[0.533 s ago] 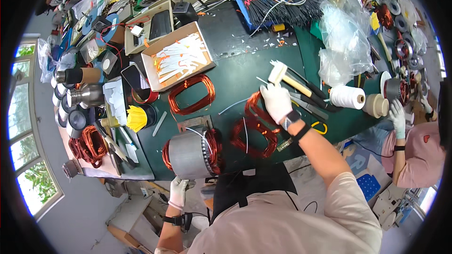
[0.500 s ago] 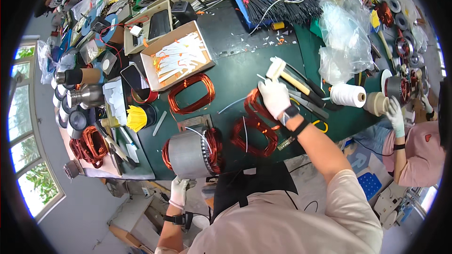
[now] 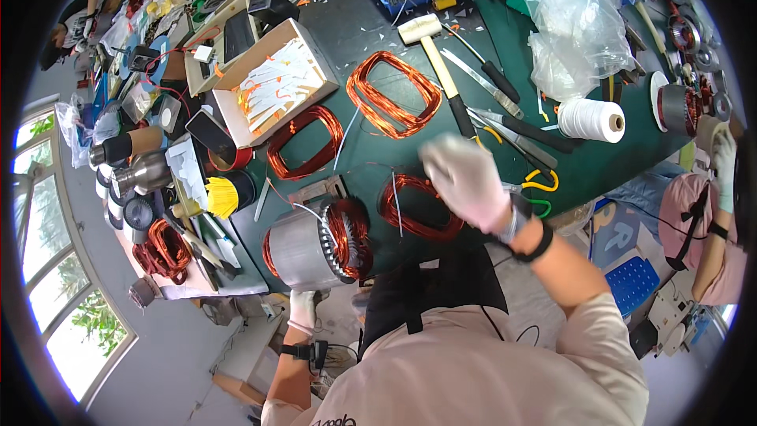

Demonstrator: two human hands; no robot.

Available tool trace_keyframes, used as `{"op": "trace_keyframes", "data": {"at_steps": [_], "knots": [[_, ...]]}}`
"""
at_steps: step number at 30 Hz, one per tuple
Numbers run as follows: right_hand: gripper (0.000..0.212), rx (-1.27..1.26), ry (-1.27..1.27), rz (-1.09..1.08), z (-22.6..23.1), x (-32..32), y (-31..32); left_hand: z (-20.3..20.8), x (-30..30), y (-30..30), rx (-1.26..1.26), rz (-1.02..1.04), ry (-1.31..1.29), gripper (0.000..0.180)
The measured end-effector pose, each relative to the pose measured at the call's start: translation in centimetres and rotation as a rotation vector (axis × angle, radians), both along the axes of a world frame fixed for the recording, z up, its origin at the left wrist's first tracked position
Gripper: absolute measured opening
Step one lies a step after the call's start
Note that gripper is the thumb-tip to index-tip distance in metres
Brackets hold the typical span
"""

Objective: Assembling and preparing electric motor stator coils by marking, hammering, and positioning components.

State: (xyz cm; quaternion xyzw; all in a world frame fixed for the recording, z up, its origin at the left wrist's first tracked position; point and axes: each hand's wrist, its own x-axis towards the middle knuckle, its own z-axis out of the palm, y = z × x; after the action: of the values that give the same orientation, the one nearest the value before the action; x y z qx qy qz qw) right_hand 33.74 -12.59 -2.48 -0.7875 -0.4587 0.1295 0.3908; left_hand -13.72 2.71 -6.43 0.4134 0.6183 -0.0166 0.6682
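A grey metal stator core (image 3: 300, 252) with red-brown copper windings lies on its side at the table's front edge. My gloved left hand (image 3: 303, 312) is just below it, its fingers mostly hidden. My gloved right hand (image 3: 467, 181), smeared by motion, is over the table beside a copper coil (image 3: 432, 230), partly covering it; its grip cannot be made out. A white tie strip (image 3: 397, 203) crosses that coil. Farther back lie another oval copper coil (image 3: 394, 95) and a darker one (image 3: 306, 142). A white-headed mallet (image 3: 435, 55) lies behind my right hand.
A cardboard box (image 3: 325, 83) of white strips stands at the back left. Scissors (image 3: 540, 181), several hand tools and a white thread spool (image 3: 591, 121) lie to the right. Yellow strips fill a dark cup (image 3: 243, 189). A co-worker's gloved hand (image 3: 724, 156) is at far right.
My right hand has let go of a copper coil, which now lies farther back near the mallet, and has come nearer the front edge. My left hand stays by the stator; the view has shifted.
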Motion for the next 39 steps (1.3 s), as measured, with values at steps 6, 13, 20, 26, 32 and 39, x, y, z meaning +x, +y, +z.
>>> {"op": "trace_keyframes", "data": {"at_steps": [6, 13, 20, 26, 32, 39], "knots": [[0.016, -0.323, 0.203, 0.399, -1.4, -10.6, -8.0, 0.8, 2.1, -0.2, 0.083, -0.125, 0.033, 0.024], [0.019, -0.203, 0.074, 0.411, -0.4, -14.8, -7.0, 2.9, 3.0, -1.7, 0.175, -0.239, 0.185, 0.021], [0.015, -0.193, 0.152, 0.359, -3.2, -18.9, -7.8, 1.9, 2.0, -3.2, 0.142, -0.257, 0.144, 0.024], [0.015, -0.113, 0.663, 0.017, -3.6, -22.0, -10.1, -1.0, -0.8, 0.9, 0.093, -0.327, 0.071, 0.027], [0.009, -0.614, 0.313, 0.183, -6.1, -24.7, -13.6, -3.6, -4.3, 5.5, 0.140, -0.340, -0.007, 0.021], [0.018, -0.809, 0.343, -0.105, -11.0, -27.6, -24.0, -6.3, -5.8, 6.7, 0.540, -0.595, 0.148, 0.015]]}}
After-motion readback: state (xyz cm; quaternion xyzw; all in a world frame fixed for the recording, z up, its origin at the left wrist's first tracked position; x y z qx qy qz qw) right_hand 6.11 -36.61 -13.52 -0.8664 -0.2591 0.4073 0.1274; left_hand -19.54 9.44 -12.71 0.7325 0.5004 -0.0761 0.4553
